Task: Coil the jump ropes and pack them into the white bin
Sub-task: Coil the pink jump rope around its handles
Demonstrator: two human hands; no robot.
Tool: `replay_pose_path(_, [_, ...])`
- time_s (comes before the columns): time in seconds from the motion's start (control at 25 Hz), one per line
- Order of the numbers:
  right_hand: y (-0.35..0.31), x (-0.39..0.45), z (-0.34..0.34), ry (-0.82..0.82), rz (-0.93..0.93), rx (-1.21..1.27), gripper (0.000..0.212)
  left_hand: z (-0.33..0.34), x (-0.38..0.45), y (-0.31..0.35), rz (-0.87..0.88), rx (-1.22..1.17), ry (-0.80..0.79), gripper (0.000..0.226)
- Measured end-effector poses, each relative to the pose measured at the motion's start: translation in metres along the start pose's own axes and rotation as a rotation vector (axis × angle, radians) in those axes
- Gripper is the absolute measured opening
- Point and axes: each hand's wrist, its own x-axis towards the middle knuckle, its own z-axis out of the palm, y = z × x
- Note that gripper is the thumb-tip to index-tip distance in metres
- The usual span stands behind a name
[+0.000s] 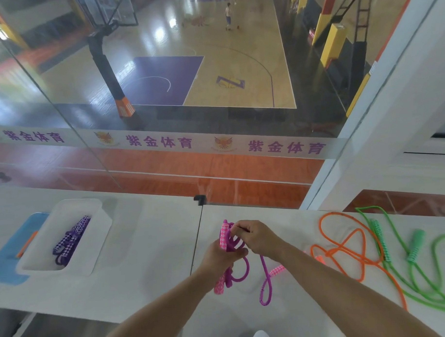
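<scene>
Head view looks down on a white bench set against a glass wall, with a basketball court beyond the glass.

Left hand holds a pink-handled rope above the bench, near its middle; its grip is clamped round one pink handle and several purple loops bunched against it. The handle stands nearly upright, its top showing above the fist and its lower end below the wrist. Right hand, just beside the left and slightly higher, pinches a strand of the same rope between thumb and fingertips at the top of the bundle, so its grip is closed on the cord. A loose purple loop hangs down from the hands to the bench, and the second pink handle lies on the bench just right of it, partly hidden by the right forearm.

White bin sits at the left of the bench, well apart from the hands. Inside it lies a purple rope, coiled, with checked handles. A blue lid lies beside the bin's left wall.

At the right of the bench an orange rope lies uncoiled in loose loops, and a green rope sprawls further right, the two cords crossing each other.
</scene>
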Motion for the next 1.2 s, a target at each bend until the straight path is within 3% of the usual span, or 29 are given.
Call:
replay_pose_path(0.16, [0.002, 0.007, -0.004, 0.043, 0.006, -0.013, 0.026, -0.007, 0.0, -0.002, -0.085, -0.078, 0.047, 0.029])
replay_pose_path(0.56, [0.053, 0.012, -0.018, 0.299, 0.158, -0.22, 0.035, -0.041, -0.014, 0.002, -0.233, -0.41, -0.343, 0.044])
replay_pose_path(0.64, [0.064, 0.008, -0.027, 0.33, 0.199, -0.215, 0.036, -0.047, -0.012, -0.003, -0.238, -0.534, -0.34, 0.044])
replay_pose_path(0.72, [0.069, 0.003, -0.029, 0.334, 0.24, -0.186, 0.033, -0.047, -0.004, -0.009, -0.246, -0.679, -0.238, 0.038])
replay_pose_path(0.84, [0.058, 0.0, -0.009, 0.241, 0.295, -0.057, 0.027, -0.043, 0.009, -0.01, -0.249, -0.736, 0.027, 0.025])
replay_pose_path(0.92, [0.04, -0.007, 0.01, 0.101, 0.28, 0.027, 0.026, -0.038, 0.015, -0.008, -0.213, -0.689, 0.116, 0.019])
replay_pose_path(1.08, [0.022, -0.01, 0.027, 0.0, 0.074, -0.108, 0.027, -0.026, 0.01, 0.001, -0.102, -0.483, 0.087, 0.027])
replay_pose_path(1.2, [0.019, -0.007, 0.028, -0.072, 0.08, -0.136, 0.027, -0.019, 0.005, 0.005, -0.016, -0.369, 0.014, 0.029])
